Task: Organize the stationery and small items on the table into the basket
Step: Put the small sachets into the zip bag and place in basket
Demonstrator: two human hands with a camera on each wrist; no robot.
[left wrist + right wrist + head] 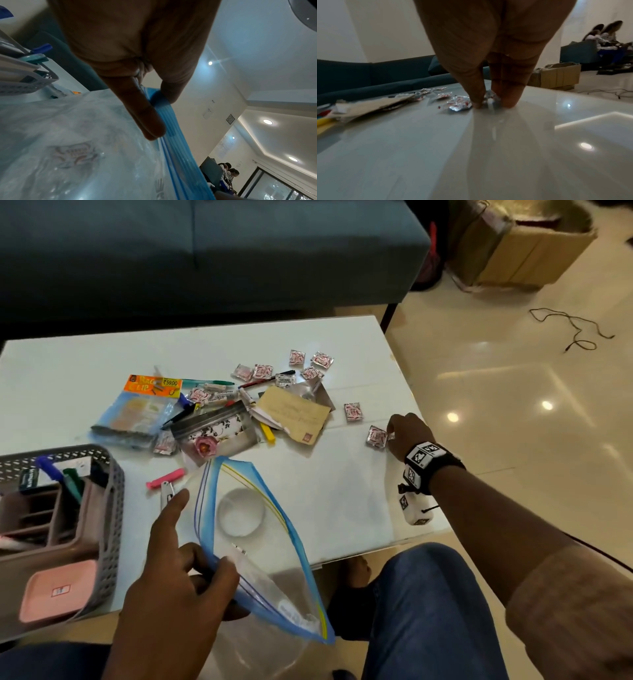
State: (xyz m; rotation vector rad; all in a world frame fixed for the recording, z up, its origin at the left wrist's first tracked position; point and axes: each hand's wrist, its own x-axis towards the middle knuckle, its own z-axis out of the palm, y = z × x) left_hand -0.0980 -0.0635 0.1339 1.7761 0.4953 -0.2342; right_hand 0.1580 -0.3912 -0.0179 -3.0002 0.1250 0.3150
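My left hand (205, 570) grips the blue zip rim of a clear zip bag (274, 577) at the table's near edge and holds its mouth open, index finger pointing out. In the left wrist view the thumb and a finger of that hand (161, 112) pinch the blue rim (171, 135), and a sachet (75, 154) shows through the plastic. My right hand (392, 436) is at the table's right side, fingertips down on the top. There, thumb and fingers (489, 102) pinch a crumpled foil sachet (491, 96); another sachet (458, 103) lies just left. The grey basket (114, 508) stands at left.
Mid-table lies a pile: a bag-clip pack (137, 412), pens, a floral pouch (219, 433), a brown envelope (294, 416), several foil sachets (352, 411). A pink clip (164, 479) lies by the basket. A white tape roll (241, 511) shows at the bag's mouth. A sofa (205, 251) is behind.
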